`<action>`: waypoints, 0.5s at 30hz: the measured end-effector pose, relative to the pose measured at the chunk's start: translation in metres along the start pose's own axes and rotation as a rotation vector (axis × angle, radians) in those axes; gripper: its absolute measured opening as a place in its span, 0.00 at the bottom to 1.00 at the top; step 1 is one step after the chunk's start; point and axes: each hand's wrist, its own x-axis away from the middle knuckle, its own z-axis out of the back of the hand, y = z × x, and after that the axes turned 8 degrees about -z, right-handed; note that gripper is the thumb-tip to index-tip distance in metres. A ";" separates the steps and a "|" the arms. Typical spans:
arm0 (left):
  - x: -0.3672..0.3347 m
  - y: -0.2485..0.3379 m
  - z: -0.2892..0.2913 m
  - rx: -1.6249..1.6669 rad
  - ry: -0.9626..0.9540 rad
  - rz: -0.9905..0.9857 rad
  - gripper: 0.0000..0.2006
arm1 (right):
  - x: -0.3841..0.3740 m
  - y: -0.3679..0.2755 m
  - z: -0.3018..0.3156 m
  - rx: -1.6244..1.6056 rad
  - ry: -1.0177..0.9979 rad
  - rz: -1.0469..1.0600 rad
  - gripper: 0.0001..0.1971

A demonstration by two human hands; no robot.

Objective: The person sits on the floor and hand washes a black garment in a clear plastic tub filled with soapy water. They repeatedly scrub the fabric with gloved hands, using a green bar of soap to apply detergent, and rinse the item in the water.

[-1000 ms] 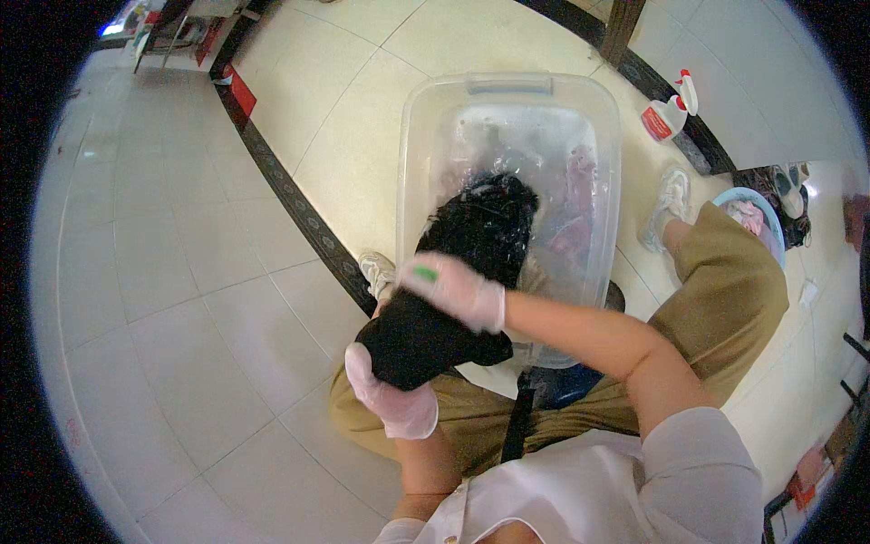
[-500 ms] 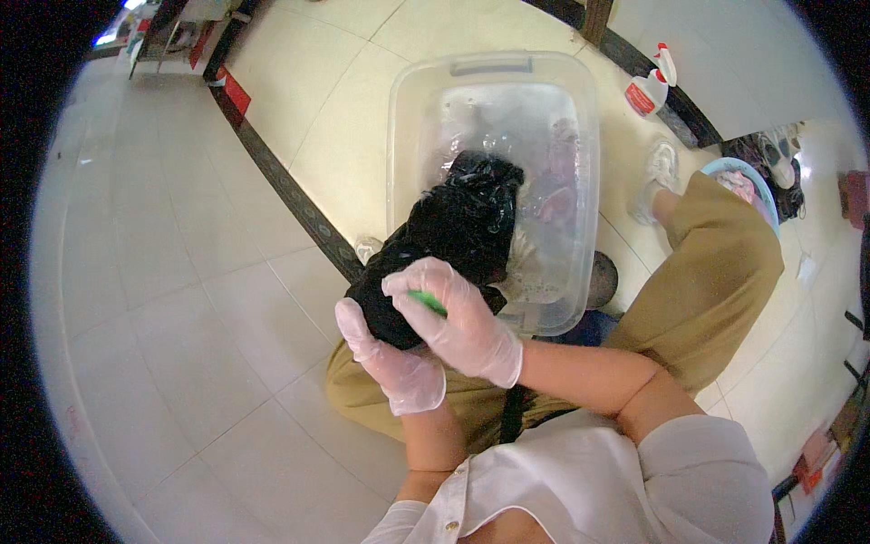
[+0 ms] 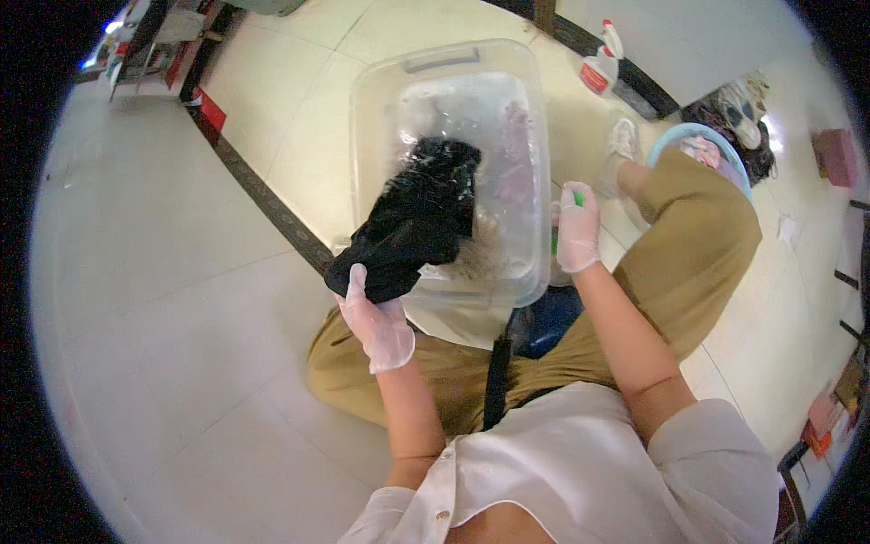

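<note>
My left hand (image 3: pixel 373 319), in a thin clear glove, grips the lower end of a wet black garment (image 3: pixel 412 213) with the thumb on top. The cloth stretches from that hand over the near left rim and into a translucent plastic tub (image 3: pixel 541 181). Cloudy, sudsy water (image 3: pixel 480 95) fills part of the tub. Just outside its right wall is my gloved right hand (image 3: pixel 580 228), closed on a green object (image 3: pixel 578 199). Only bits of green show around the fingers, so its kind is hidden.
A white spray bottle (image 3: pixel 598 71) with a red label stands at the upper right. Beyond my bent right knee is a light blue basin (image 3: pixel 741 163) holding pinkish cloth (image 3: pixel 702 150). Shoes (image 3: pixel 739 118) lie behind it. A dark patterned strip (image 3: pixel 263 190) crosses the tiled floor.
My right hand has lifted off the black garment and moved right, past the tub's wall, with the green object. My left hand keeps hold of the cloth. The whole view has shifted slightly.
</note>
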 end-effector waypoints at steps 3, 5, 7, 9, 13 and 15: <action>-0.016 -0.060 0.064 0.137 -0.160 0.178 0.16 | -0.040 0.082 0.030 0.778 0.122 0.072 0.16; -0.018 -0.066 0.059 0.283 0.125 0.478 0.18 | -0.033 0.096 0.028 1.424 -0.101 0.021 0.22; 0.009 -0.056 0.040 0.411 0.147 0.565 0.18 | -0.031 0.097 0.030 1.479 -0.264 -0.173 0.29; 0.014 -0.061 0.041 0.466 0.050 0.608 0.18 | -0.036 0.103 0.028 1.156 -0.242 -0.404 0.32; 0.020 -0.068 0.032 0.274 0.047 0.728 0.17 | -0.060 0.130 0.038 0.739 0.095 -0.533 0.25; 0.017 -0.061 0.035 0.200 -0.049 0.648 0.18 | -0.046 0.091 0.026 0.641 0.348 -0.343 0.21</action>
